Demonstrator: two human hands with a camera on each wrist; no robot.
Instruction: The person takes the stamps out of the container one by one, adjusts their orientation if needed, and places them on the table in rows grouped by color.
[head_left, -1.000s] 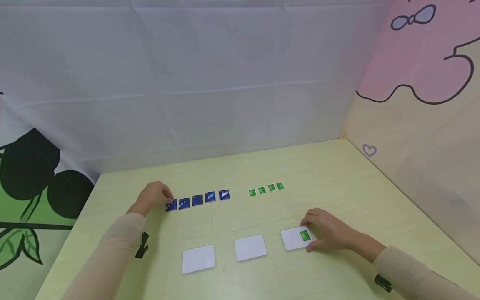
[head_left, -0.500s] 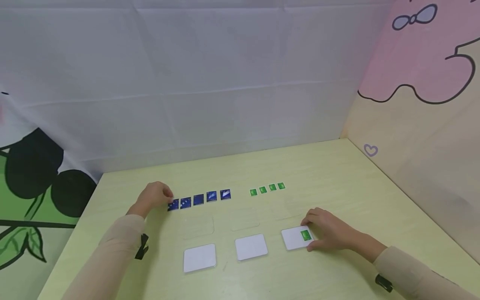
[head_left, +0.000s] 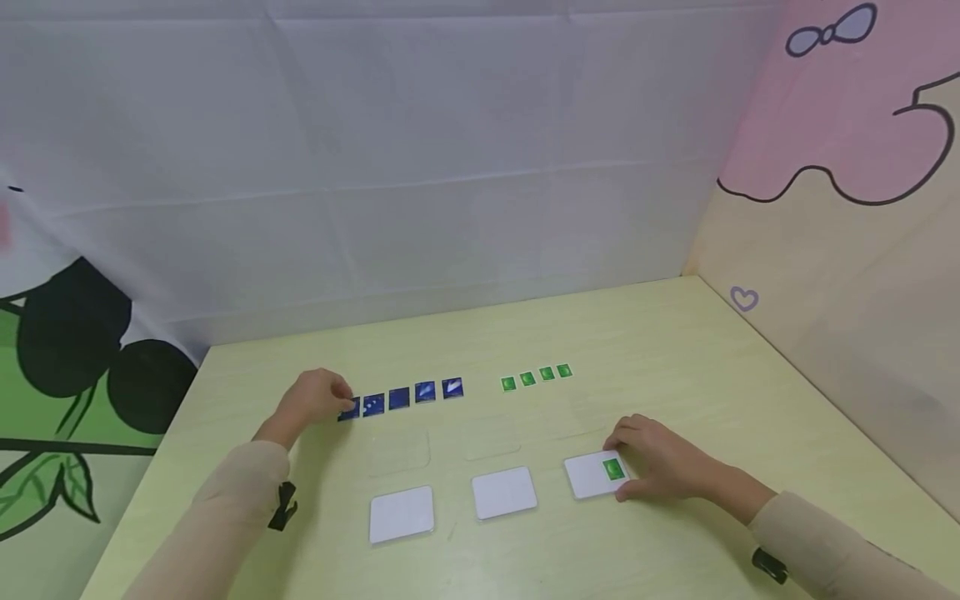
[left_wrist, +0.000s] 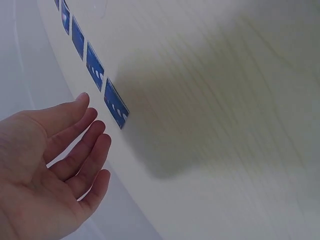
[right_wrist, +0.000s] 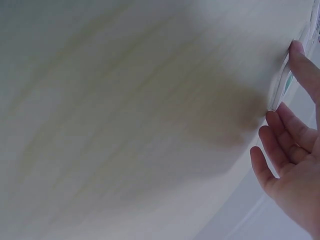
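In the head view my left hand [head_left: 309, 400] is at the left end of a row of small dark-blue square cards, partly covering the leftmost blue card [head_left: 352, 410]. The left wrist view shows that hand [left_wrist: 60, 170] with loosely curved fingers, a small gap from the same blue card [left_wrist: 116, 106], which has pale dots. My right hand [head_left: 663, 460] holds the right-hand white card [head_left: 585, 477] by its edges, thumb at the near side and fingers at the far side. A small green square [head_left: 613, 469] lies on that card. In the right wrist view the card's edge [right_wrist: 281, 82] sits between thumb and fingertips.
Two more white cards, one in the middle [head_left: 504, 492] and one on the left [head_left: 401, 515], lie on the pale table [head_left: 525, 567]. Several green squares [head_left: 527, 378] form a row behind. Faint clear rectangles [head_left: 399, 451] lie between the rows. Cloth walls [head_left: 450, 242] border the table.
My left hand has shifted slightly right over the leftmost blue card, covering more of it. My right hand stays on the white card. The head view has shifted slightly.
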